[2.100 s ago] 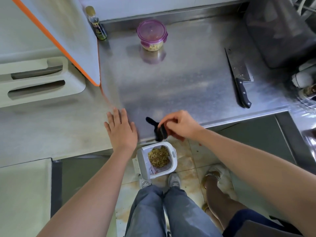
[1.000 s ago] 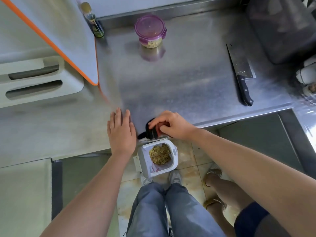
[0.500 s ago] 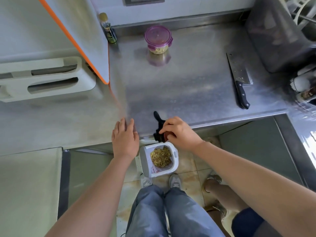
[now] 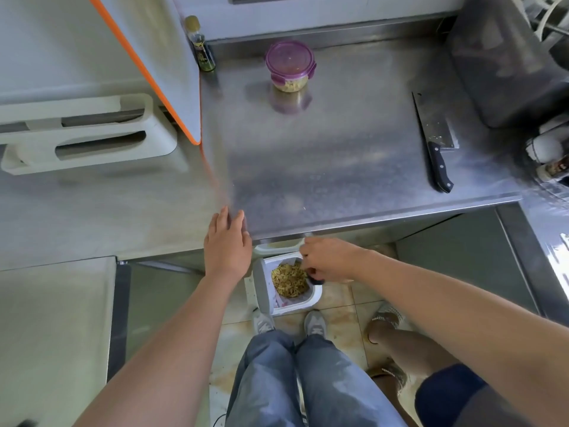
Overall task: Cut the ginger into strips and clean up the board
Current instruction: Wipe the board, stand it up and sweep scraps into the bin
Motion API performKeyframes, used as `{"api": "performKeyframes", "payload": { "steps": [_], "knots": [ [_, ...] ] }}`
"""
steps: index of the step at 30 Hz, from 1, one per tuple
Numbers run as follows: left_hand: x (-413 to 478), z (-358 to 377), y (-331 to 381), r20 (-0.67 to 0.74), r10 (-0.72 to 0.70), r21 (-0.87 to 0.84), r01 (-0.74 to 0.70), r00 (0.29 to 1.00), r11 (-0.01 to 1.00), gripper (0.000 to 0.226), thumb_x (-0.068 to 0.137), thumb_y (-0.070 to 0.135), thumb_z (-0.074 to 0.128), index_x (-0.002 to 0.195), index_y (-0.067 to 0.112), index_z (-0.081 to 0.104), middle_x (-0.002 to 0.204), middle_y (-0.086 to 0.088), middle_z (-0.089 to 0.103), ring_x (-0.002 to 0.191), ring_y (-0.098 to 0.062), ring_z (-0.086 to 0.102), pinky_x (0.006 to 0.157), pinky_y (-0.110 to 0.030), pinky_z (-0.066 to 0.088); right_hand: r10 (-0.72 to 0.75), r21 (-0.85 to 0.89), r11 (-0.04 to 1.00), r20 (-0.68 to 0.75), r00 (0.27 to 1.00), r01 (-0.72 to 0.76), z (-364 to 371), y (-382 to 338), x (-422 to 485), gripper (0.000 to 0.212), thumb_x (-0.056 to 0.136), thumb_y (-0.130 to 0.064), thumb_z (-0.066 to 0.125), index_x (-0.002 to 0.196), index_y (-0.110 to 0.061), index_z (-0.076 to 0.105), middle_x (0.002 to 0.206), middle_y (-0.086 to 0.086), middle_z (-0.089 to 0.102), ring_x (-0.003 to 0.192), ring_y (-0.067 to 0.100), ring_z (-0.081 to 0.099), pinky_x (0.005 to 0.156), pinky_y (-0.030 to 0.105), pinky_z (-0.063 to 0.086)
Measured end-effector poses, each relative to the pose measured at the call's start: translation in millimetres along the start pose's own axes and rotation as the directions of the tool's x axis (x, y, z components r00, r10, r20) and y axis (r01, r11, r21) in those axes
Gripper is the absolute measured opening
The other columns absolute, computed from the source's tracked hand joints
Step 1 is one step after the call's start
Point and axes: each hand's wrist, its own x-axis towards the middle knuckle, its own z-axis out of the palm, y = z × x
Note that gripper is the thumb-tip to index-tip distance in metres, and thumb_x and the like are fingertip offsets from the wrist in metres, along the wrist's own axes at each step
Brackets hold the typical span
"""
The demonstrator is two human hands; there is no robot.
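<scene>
My left hand [image 4: 227, 243] lies flat on the front edge of the steel counter [image 4: 332, 155], fingers straight. Below that edge, my right hand [image 4: 328, 258] hovers over the open white waste bin [image 4: 264, 288] on the floor. Its fingers are curled round a small dark object, mostly hidden, of which only a dark bit shows under the hand. The bin holds yellowish ginger scraps [image 4: 289, 280]. A cleaver [image 4: 434, 140] with a black handle lies on the counter at the right. An orange-edged cutting board [image 4: 160, 66] leans upright at the back left.
A purple-lidded jar [image 4: 289, 66] of cut ginger stands at the back of the counter, a small corked bottle [image 4: 201, 46] beside the board. A dark container [image 4: 505, 60] and jars fill the right side. Another person's feet [image 4: 385, 322] stand next to mine.
My right hand has moved with the dark object off the counter's front edge and down over the bin. My left hand has stayed on the counter edge.
</scene>
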Motion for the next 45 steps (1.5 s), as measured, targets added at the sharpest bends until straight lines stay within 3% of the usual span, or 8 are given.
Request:
{"api": "performKeyframes", "payload": {
  "steps": [6,10,15,19,29,35,42,45],
  "knots": [
    [4.6,0.4,2.2,-0.042,-0.018,-0.053,0.016,0.999,0.998,0.045,0.102,0.021,0.034,0.147,0.016,0.037,0.160,-0.011,0.018,0.146,-0.030,0.014,0.118,-0.043,0.020,0.333,0.592,0.785,-0.652,0.681,0.183,-63.2,7.5,-3.1,0.033,0.073,-0.004,0.048,0.097,-0.012,0.069,0.089,-0.001,0.062,0.085,0.012,0.057,0.080,0.024,0.047],
    [4.3,-0.8,1.3,-0.047,-0.012,-0.070,0.009,0.999,0.998,0.042,0.102,0.021,0.034,0.144,0.015,0.041,0.159,-0.012,0.021,0.146,-0.030,0.016,0.118,-0.042,0.021,0.841,0.944,0.287,-0.331,0.428,0.166,-73.3,49.5,-2.4,0.043,0.073,-0.008,0.044,0.109,-0.020,0.063,0.096,0.005,0.067,0.089,0.023,0.065,0.077,0.034,0.054],
    [6.9,-0.9,1.4,-0.057,-0.014,-0.072,0.010,0.998,0.997,0.041,0.102,0.021,0.037,0.141,0.013,0.044,0.157,-0.013,0.024,0.144,-0.031,0.018,0.116,-0.042,0.024,0.940,0.769,0.333,-0.224,0.258,-0.545,-39.4,86.9,-6.3,0.075,0.089,-0.007,0.048,0.152,-0.027,0.012,0.157,0.012,0.013,0.140,0.035,0.018,0.108,0.051,0.024],
    [8.5,-1.3,2.5,-0.089,-0.010,-0.073,0.004,0.996,0.997,0.034,0.101,0.020,0.039,0.132,0.012,0.050,0.152,-0.011,0.031,0.138,-0.031,0.024,0.110,-0.041,0.030,0.824,0.727,0.497,-0.226,0.519,-0.473,-29.4,84.0,11.6,0.060,0.096,-0.039,0.049,0.150,-0.026,0.026,0.160,0.005,0.007,0.145,0.029,0.009,0.114,0.048,0.014],
    [15.0,-1.3,7.6,-0.136,-0.039,-0.087,0.027,0.990,0.996,0.030,0.099,0.019,0.043,0.124,0.011,0.055,0.141,-0.012,0.038,0.130,-0.031,0.031,0.103,-0.039,0.034,0.177,0.589,0.798,-0.432,0.884,0.128,-24.2,15.8,5.6,0.033,0.072,0.000,0.055,0.093,-0.020,0.071,0.100,-0.005,0.063,0.097,0.016,0.054,0.090,0.038,0.047],
    [13.9,0.9,10.0,-0.145,-0.034,-0.088,0.021,0.989,0.996,0.026,0.098,0.017,0.044,0.120,0.011,0.055,0.138,-0.015,0.038,0.130,-0.031,0.032,0.103,-0.040,0.033,0.646,0.712,0.699,-0.590,0.484,-0.065,-37.8,61.3,11.2,0.054,0.067,0.000,0.045,0.115,-0.014,0.066,0.118,0.006,0.062,0.108,0.029,0.051,0.097,0.024,0.032],
    [14.5,-0.9,7.0,-0.139,-0.020,-0.085,0.008,0.990,0.996,0.030,0.097,0.016,0.045,0.125,0.011,0.055,0.138,-0.014,0.038,0.130,-0.031,0.032,0.104,-0.039,0.033,0.248,0.661,0.746,-0.388,0.888,0.081,-20.2,14.7,5.6,0.038,0.075,0.002,0.055,0.099,-0.021,0.074,0.109,-0.004,0.063,0.106,0.013,0.049,0.099,0.028,0.041],
    [14.9,-2.1,6.9,-0.134,-0.019,-0.091,0.006,0.991,0.996,0.028,0.096,0.016,0.046,0.121,0.012,0.056,0.137,-0.013,0.039,0.129,-0.031,0.033,0.103,-0.038,0.034,0.410,0.721,0.680,-0.523,0.747,0.131,-34.4,26.8,4.1,0.036,0.071,0.003,0.053,0.091,-0.016,0.075,0.098,-0.001,0.070,0.098,0.014,0.057,0.095,0.025,0.043]
  ]
}}
